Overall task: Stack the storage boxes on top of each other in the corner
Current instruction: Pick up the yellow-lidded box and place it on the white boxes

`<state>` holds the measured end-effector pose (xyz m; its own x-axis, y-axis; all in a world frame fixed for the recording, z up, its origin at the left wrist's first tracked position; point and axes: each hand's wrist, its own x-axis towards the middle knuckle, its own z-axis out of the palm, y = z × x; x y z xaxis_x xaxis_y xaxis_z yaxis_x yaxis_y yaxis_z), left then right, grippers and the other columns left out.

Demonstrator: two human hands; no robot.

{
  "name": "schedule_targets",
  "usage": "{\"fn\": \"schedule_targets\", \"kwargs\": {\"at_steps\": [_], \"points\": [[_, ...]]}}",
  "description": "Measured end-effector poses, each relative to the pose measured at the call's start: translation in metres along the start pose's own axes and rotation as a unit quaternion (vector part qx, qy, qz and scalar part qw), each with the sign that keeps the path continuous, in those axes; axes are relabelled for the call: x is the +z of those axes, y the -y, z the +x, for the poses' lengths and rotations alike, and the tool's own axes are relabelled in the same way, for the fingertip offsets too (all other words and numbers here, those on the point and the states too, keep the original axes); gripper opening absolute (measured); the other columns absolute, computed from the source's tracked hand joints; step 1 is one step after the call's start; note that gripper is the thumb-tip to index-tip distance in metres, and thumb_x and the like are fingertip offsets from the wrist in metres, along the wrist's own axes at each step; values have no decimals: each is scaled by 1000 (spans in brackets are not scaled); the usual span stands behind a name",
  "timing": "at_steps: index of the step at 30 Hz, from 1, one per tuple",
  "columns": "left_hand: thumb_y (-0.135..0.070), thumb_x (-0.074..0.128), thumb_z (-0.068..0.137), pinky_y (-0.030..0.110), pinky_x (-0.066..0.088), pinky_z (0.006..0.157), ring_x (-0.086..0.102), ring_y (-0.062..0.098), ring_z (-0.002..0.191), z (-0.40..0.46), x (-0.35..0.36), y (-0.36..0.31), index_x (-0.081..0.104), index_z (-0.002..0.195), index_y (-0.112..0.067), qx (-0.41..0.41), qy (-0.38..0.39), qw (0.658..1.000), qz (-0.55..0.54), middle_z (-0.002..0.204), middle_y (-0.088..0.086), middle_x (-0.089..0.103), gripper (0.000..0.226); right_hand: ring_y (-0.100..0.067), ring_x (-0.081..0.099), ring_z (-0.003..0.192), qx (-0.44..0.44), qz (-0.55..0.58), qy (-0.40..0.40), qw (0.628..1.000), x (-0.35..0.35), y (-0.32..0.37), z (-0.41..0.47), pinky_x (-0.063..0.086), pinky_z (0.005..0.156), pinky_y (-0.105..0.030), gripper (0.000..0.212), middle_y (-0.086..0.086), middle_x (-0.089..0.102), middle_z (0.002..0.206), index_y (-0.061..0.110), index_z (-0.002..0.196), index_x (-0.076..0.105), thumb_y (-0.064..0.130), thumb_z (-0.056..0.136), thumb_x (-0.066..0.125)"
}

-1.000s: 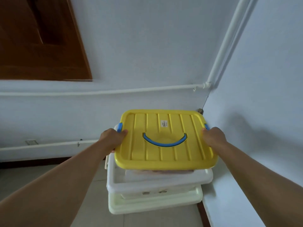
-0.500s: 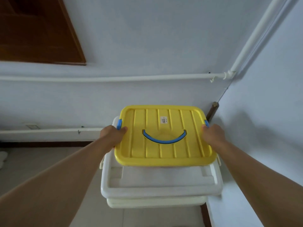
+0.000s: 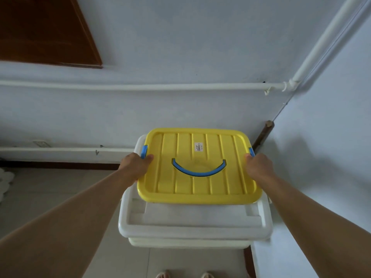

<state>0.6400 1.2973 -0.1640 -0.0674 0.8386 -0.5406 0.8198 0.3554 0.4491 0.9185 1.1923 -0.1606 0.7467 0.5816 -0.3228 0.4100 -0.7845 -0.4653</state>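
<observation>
Head-camera view looks down into a room corner where two pale walls meet. A storage box with a ribbed yellow plastic lid (image 3: 198, 165) sits above a stack of two white plastic storage boxes (image 3: 194, 223) that stands on the tiled floor (image 3: 60, 197) in that corner. Whether the yellow-lidded box already rests on the upper white lid or is just above it cannot be told; its body is hidden under its own lid. A curved blue carry handle (image 3: 198, 171) lies flat in the middle of the lid, with a small white sticker (image 3: 199, 147) beyond it.

The left hand (image 3: 135, 167) grips the lid's left edge, thumb on top just beside a blue side latch (image 3: 144, 151), the other fingers curled under and out of sight. The right hand (image 3: 259, 167) grips the right edge in the same manner, thumb on top near the second blue latch (image 3: 251, 151).

White pipes (image 3: 140, 86) run along the back wall and up the corner. A dark wooden panel (image 3: 46, 31) shows at upper left, and a brown stick (image 3: 263, 135) leans in the corner behind the boxes. Toes of the person's feet (image 3: 186, 274) show at the bottom edge.
</observation>
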Motion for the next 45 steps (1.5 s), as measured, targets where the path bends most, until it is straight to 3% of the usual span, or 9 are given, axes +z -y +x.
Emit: {"fn": "schedule_targets", "kwargs": {"at_steps": [6,8,10,14,18,22,25,31,45], "points": [[-48,47,94,33,48,70,54,25,81,0,3,-1,52,119,3,4,4,1000,-8,94,13,53,57,-37,56,108,3,1,9,1000,2,-7,3,38,75,-34,46,-25,57,119,-9,120,52,30,101,38],[-47,47,94,37,52,75,56,26,84,-3,1,-2,53,120,3,10,-2,1000,18,97,14,56,56,-38,53,114,4,-8,20,1000,-2,-7,0,40,79,-35,45,-24,53,126,-6,127,45,29,100,41],[-43,51,93,38,51,79,58,30,94,-10,0,-5,46,127,1,20,-11,999,41,110,17,58,55,-39,45,124,-15,-30,23,999,-6,-8,-5,41,94,-41,51,-24,44,135,-2,136,35,28,97,47],[-35,64,86,43,44,95,45,35,123,-35,5,-8,26,141,-9,85,-47,992,83,136,17,39,71,-37,33,129,-133,-129,2,983,-15,-8,-28,34,105,-43,67,-20,31,140,7,141,27,32,88,59],[-47,61,85,44,31,107,24,32,138,-66,15,-9,21,144,-16,186,-87,955,213,151,12,18,78,-33,17,139,-248,-203,61,945,-12,-8,-55,26,112,-42,79,-12,15,151,14,145,24,49,84,59],[-55,63,80,46,28,112,15,29,143,-89,28,-3,21,148,-21,257,9,935,245,156,8,13,87,-29,12,140,-312,-226,154,910,-6,-13,-83,26,114,-43,89,-6,11,151,22,146,23,55,76,66],[-51,65,80,45,32,111,16,29,143,-96,32,8,21,147,-23,271,39,921,277,156,7,10,86,-30,15,138,-320,-249,148,902,1,-18,-97,29,112,-44,82,-7,13,149,24,144,24,49,77,66],[-36,60,89,38,36,109,17,25,144,-92,33,23,23,146,-20,306,5,909,282,158,4,9,70,-28,19,138,-306,-238,109,915,9,-22,-108,28,112,-41,66,-6,17,149,25,143,29,39,87,59],[-40,60,87,42,39,105,21,30,141,-105,28,24,15,147,-18,304,0,911,279,156,9,9,77,-30,14,142,-290,-245,133,916,3,-18,-124,26,114,-45,77,-8,11,155,23,149,15,42,88,58]]}}
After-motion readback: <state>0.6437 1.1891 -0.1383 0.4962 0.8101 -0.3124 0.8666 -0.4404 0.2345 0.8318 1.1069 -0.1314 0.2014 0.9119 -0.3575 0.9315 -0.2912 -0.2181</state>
